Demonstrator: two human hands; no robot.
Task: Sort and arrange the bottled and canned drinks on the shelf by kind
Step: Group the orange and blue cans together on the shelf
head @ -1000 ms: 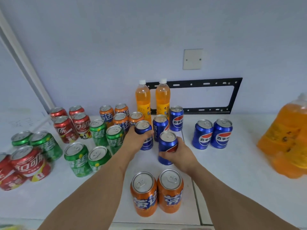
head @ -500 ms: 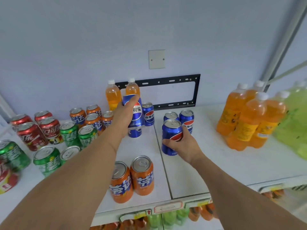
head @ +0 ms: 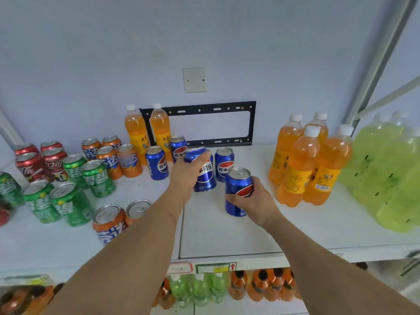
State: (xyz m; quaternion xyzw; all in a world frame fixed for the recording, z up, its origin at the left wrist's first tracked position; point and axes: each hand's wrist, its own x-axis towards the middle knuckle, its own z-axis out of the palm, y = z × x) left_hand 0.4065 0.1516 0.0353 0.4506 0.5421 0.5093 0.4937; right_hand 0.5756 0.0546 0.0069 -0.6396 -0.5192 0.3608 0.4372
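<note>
The left hand (head: 188,172) is wrapped round a blue Pepsi can (head: 203,171), which it has carried rightward from the middle cluster over the last second and now lowers beside the standing blue cans. The right hand (head: 252,201) grips a second Pepsi can (head: 238,192), which looks to rest on the white shelf (head: 227,237), also shifted right and in front of the cluster. Judging by this, the blue cans are being gathered into one group right of the shelf seam.

Counted: five Pepsi cans show, two in the hands and three standing free (head: 156,163). Around them are seven orange Fanta cans (head: 109,221), five at the back and two at the front; six green Sprite cans (head: 70,204); and at least five red Coca-Cola cans (head: 53,161), others cropped at the left edge. Two orange bottles (head: 136,130) stand by the wall, four more (head: 302,164) at the right, beside green bottles (head: 386,169) too blurred to count.
</note>
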